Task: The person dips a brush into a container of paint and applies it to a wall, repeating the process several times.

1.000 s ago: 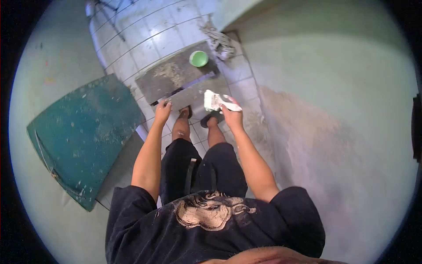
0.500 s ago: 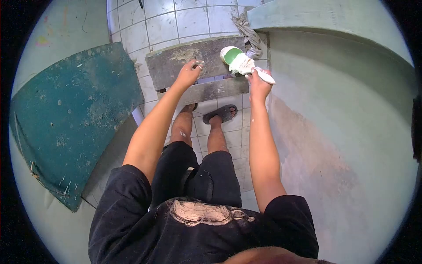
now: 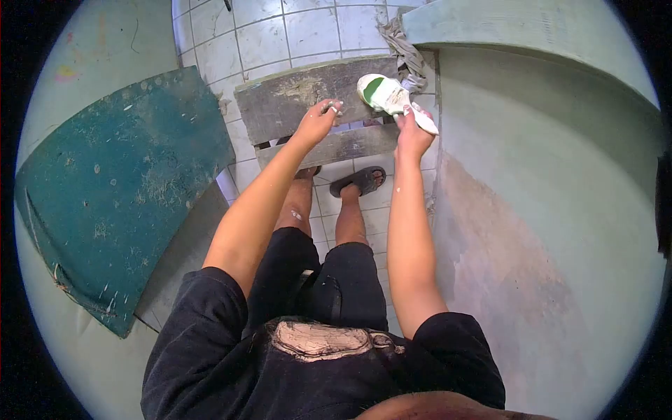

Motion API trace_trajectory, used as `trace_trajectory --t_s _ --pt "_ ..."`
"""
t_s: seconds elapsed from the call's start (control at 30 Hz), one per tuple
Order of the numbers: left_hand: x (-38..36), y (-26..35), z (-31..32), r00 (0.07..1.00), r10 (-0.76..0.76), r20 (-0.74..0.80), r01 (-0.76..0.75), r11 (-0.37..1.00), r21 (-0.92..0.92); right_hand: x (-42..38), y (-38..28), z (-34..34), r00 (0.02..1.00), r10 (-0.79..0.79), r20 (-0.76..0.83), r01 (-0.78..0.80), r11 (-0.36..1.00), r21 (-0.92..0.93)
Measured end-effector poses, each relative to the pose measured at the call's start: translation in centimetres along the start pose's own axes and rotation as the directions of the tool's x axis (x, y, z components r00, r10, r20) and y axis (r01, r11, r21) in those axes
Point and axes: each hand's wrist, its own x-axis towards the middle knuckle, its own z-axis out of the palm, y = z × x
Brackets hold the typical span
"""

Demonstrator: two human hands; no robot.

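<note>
My right hand [image 3: 414, 136] grips a wide paintbrush [image 3: 424, 122] by its white handle. Its pale, paint-coated bristles point up and left, over the mouth of a small white container [image 3: 362, 85] with green inside. That container is on the grey wooden bench [image 3: 262, 115], close to its right end. Over the bench's front part, my left hand [image 3: 319, 120] is empty, its fingers loosely bent and apart, with whitish paint on the fingertips.
A worn teal board [image 3: 126, 189] stands at the left. A grey rag [image 3: 406, 52] hangs by the ledge [image 3: 490, 28] at upper right. The pale green wall [image 3: 560, 175] on my right has a bare brownish patch. My sandalled feet are on white floor tiles [image 3: 262, 45].
My left hand has shifted right, toward the container. In my right hand the paintbrush has tipped slightly, and its bristles now cover more of the container's mouth.
</note>
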Motion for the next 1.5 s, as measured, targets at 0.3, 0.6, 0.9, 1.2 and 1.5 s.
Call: trace_trajectory --t_s 0.3,0.6,0.9,1.2,1.5 --pt "0.8 0.1 0.5 0.995 -0.098 0.01 0.098 0.98 -0.171 3.0 -4.5 -2.6 0.43 -0.351 0.832 0.848 0.473 -0.239" --pt "2.4 -0.6 1.3 0.998 -0.061 -0.024 0.062 0.998 0.019 5.2 -5.1 0.4 -0.029 -0.013 0.999 0.98 0.195 0.031" --pt "4.2 0.8 3.6 0.998 -0.06 0.025 0.061 0.998 -0.025 7.0 -1.8 0.9 0.012 -0.035 0.999 0.975 0.221 -0.004" --pt "4.3 0.7 3.4 0.992 -0.093 0.079 0.101 0.99 -0.098 8.1 -1.0 0.8 0.087 0.005 0.996 0.947 0.31 -0.085" --pt "4.1 1.1 3.6 0.996 -0.088 0.028 0.091 0.987 -0.132 8.4 0.3 0.7 0.093 -0.065 0.994 0.957 0.282 -0.071"
